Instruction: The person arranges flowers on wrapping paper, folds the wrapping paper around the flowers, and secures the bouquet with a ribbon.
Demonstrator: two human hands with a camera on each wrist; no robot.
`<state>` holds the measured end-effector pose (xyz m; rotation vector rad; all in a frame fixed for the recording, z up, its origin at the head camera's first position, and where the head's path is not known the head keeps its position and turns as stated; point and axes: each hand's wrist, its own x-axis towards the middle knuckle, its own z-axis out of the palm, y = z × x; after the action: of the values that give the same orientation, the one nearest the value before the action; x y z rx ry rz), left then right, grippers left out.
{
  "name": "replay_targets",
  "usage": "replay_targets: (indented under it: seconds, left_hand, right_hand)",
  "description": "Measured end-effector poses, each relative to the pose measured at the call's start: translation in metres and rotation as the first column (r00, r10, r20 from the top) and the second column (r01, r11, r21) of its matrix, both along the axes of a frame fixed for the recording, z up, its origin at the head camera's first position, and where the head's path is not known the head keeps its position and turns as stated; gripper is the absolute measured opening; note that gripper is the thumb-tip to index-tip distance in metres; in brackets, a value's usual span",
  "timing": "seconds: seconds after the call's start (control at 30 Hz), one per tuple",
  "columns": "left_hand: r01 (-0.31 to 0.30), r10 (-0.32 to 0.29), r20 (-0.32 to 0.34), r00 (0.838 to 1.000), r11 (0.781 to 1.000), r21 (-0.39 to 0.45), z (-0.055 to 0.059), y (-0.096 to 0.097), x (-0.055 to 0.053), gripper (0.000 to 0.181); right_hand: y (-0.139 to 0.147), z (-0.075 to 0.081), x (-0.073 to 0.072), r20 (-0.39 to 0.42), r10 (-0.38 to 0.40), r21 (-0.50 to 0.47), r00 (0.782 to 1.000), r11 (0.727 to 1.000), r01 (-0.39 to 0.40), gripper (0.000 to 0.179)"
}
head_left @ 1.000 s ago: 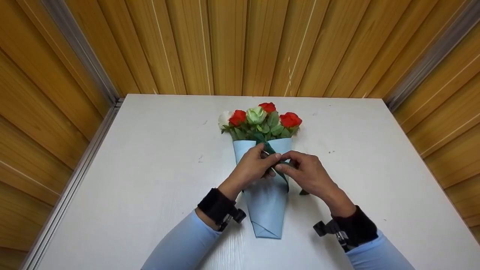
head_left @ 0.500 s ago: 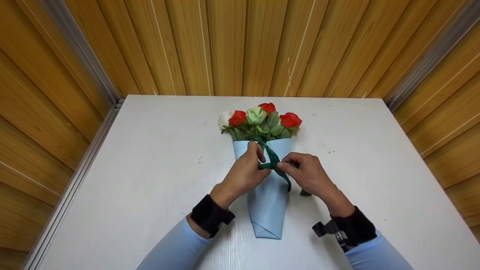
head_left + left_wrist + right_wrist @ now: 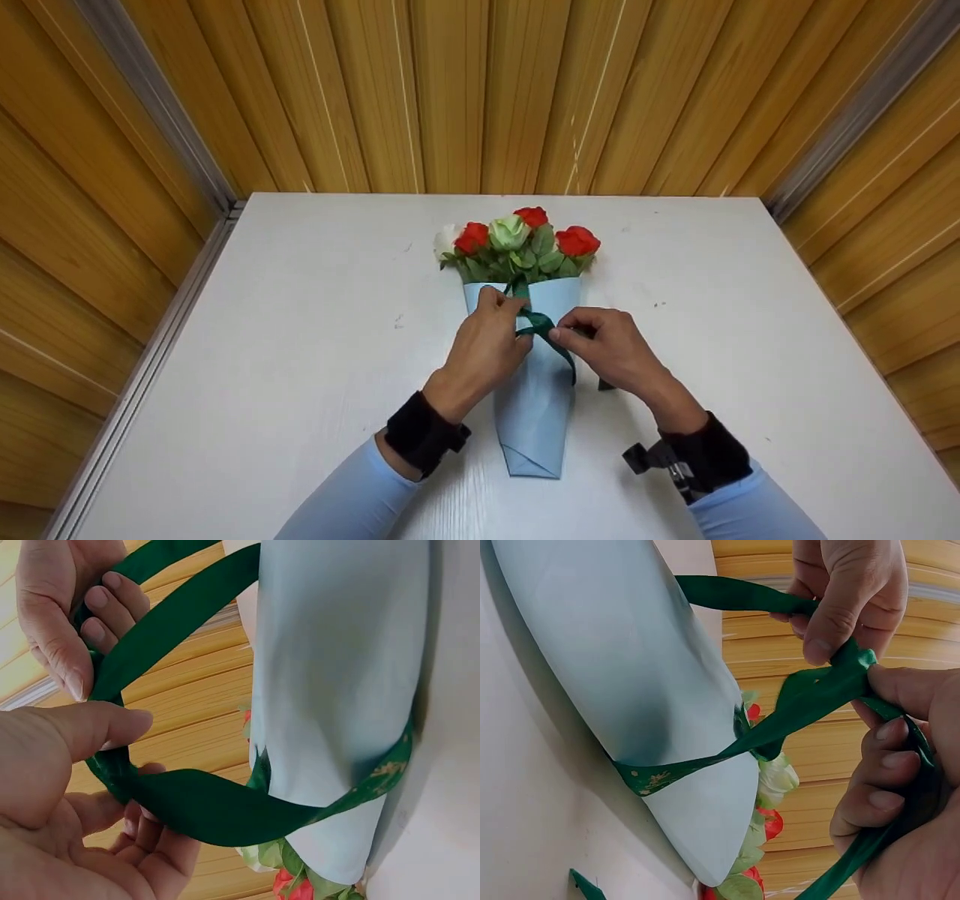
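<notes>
A bouquet of red, white and pale green roses lies wrapped in light blue paper. A dark green ribbon passes round the wrapping and rises in loops off its front. My left hand holds the ribbon on the left side, thumb and fingers bent about it in the left wrist view. My right hand pinches the ribbon between thumb and fingers, close to the left hand. In the right wrist view, a ribbon tail runs down across the right hand's curled fingers. Part of the ribbon is hidden behind the fingers.
The bouquet lies on a white table with a few small dark marks. A loose ribbon end shows beside the paper, under the right hand. Wood-patterned panels stand behind the table and at both sides.
My left hand has drawn back to the left from the right hand and turned, so the ribbon loop between them shows. The right hand has barely moved.
</notes>
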<state>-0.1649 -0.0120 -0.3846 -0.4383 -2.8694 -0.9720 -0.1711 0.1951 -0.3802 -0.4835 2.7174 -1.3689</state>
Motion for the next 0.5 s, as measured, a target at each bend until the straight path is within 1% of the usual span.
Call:
replay_targets:
  seconds: [0.07,0.17,0.23,0.3,0.33,0.37,0.43,0.47,0.5]
  left_hand:
    - [0.011,-0.011,0.009,1.000,1.000,-0.002,0.001,0.000,0.000,0.031]
    - [0.069,-0.070,0.019,0.997,0.998,0.003,0.003,-0.002,-0.001,0.015]
    - [0.115,-0.118,0.066,0.991,0.992,0.048,0.004,-0.005,-0.002,0.014]
    - [0.154,-0.170,0.143,0.975,0.981,0.118,0.005,-0.007,-0.004,0.019]
    - [0.166,-0.196,0.189,0.962,0.973,0.162,0.005,-0.009,-0.005,0.019]
    - [0.170,-0.219,0.241,0.945,0.963,0.210,0.006,-0.010,-0.006,0.016]
    - [0.153,-0.258,0.341,0.904,0.940,0.305,0.007,-0.012,-0.007,0.009]
    - [0.143,-0.280,0.381,0.881,0.926,0.350,0.007,-0.013,-0.008,0.012]
    - [0.128,-0.301,0.416,0.858,0.910,0.395,0.007,-0.014,-0.008,0.020]
  right_hand:
    - [0.001,0.000,0.000,0.003,-0.001,-0.010,1.000,1.000,0.001,0.009]
    - [0.001,0.001,0.000,0.003,0.002,-0.023,1.000,1.000,-0.002,0.008]
    - [0.001,0.001,0.000,0.002,0.006,-0.026,1.000,1.000,-0.006,0.008]
    - [0.001,0.001,-0.001,-0.001,0.007,-0.025,1.000,1.000,-0.007,0.008]
    - [0.001,0.001,-0.002,0.000,0.007,-0.024,1.000,1.000,-0.007,0.009]
    - [0.001,0.001,-0.003,0.002,0.005,-0.022,1.000,1.000,-0.005,0.009]
    - [0.002,0.000,-0.004,0.011,0.007,-0.025,1.000,1.000,-0.006,0.010]
    - [0.002,0.000,-0.005,0.015,0.007,-0.026,1.000,1.000,-0.006,0.010]
    - [0.003,-0.001,-0.006,0.019,0.008,-0.027,1.000,1.000,-0.008,0.011]
